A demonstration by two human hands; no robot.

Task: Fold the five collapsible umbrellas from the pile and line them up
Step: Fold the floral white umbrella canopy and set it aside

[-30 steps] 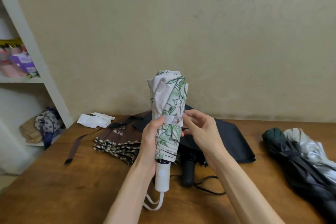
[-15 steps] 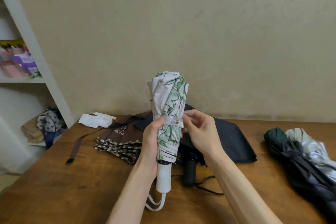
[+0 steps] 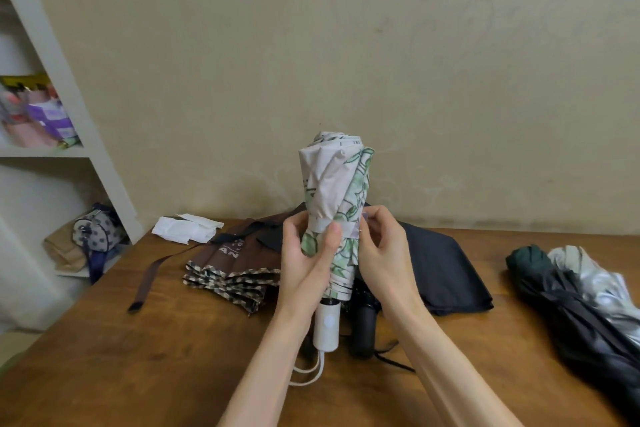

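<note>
- Table: five umbrellas are in sight and no row has been started. Judgement: the loose pile fills the far edge, so a row laid there would be crowded.
- Navy umbrella and brown umbrella: both lie slack and unrolled at the middle of the far edge, just behind the hands. Risk: their trailing ties could catch anything set down near them.
- Green umbrella and silver umbrella: these lie rolled and touching at the right edge. Whether they are fastened cannot be told.
- Floral umbrella: it is held upright above the table's middle, handle down and canopy rolled. Risk: the pleats bulge at the top, so a slack wrap would mean re-rolling.
- Left hand: its fingers curl round the canopy and the thumb presses the strap. Risk: if the thumb lifts early, the roll springs open.
- Right hand: it pinches the strap's free end at the bundle's right side. The fastener is hidden, so a missed closure is possible.
- Wrist loop: it hangs near the navy umbrella's cord and may snag on it.
</note>
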